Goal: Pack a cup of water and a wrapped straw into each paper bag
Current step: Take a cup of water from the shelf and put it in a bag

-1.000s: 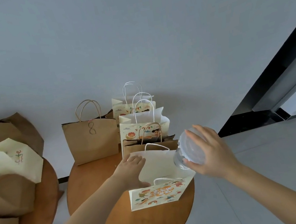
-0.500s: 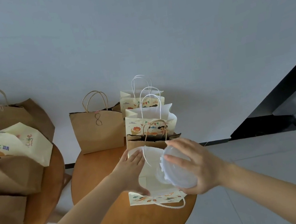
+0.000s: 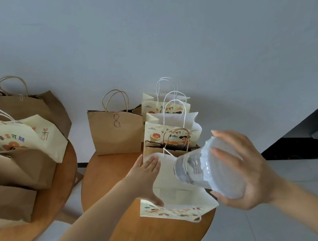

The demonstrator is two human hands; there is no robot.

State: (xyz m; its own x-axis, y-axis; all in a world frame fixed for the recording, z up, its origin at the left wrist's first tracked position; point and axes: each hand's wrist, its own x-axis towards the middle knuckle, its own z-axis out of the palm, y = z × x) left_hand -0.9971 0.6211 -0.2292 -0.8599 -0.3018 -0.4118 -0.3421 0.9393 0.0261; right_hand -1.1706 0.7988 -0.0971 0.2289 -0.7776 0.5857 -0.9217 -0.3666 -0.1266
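Right hand [image 3: 244, 171] grips cup [image 3: 207, 172]; left hand [image 3: 146, 179] spreads bag [image 3: 178, 202].

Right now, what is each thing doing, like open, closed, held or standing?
Clear lidded plastic cup of water: tilted, held over the bag.
Cream printed paper bag: open, mouth spread.
Right hand: grips the cup's lid end.
Left hand: flat against the bag's side.
Plain brown paper bag: standing upright.
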